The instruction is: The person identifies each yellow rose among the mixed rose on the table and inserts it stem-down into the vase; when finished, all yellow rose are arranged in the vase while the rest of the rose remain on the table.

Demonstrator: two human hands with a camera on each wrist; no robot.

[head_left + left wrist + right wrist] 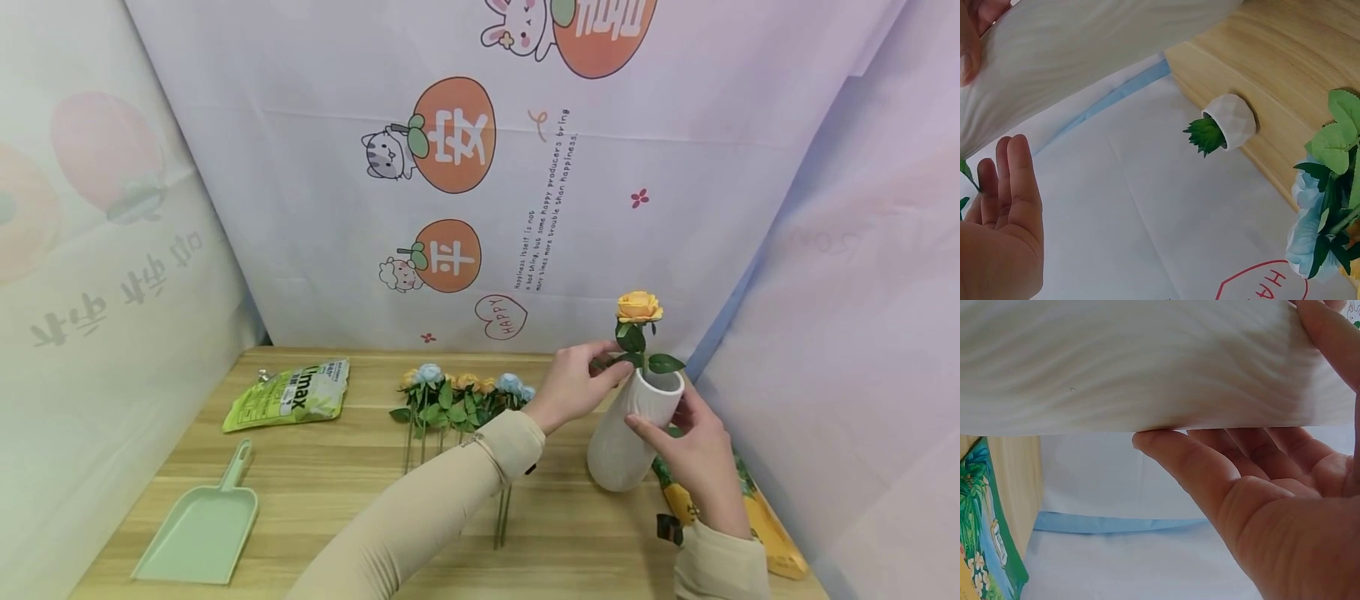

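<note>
Now the right hand (693, 454) wraps curled fingers round the vase (630, 437) near the counter's (337, 492) right edge. The left hand (573, 387) pinches the rose (639, 307) stem at the vase's rim. More flowers (457, 396) lie toward the back edge.

A light wooden tabletop (337, 492) carries everything, closed in by pale cloth backdrops (675, 167) printed with orange fruit, cartoon animals and a red "HAPPY" heart. Near the front left lies a mint-green plastic dustpan-shaped scoop (201, 530), handle pointing away from the viewer. Behind it, well apart, a green and white printed plastic pouch (290, 395) lies flat. At the middle of the table a bunch of artificial blue and orange flowers (457, 392) lies with green stems toward the front edge. Along the right edge lies a flat green and yellow printed packet (765, 521). The left wrist view shows a small white faceted pot with a green artificial succulent (1225, 123) standing on the wood beside the backdrop.
</note>
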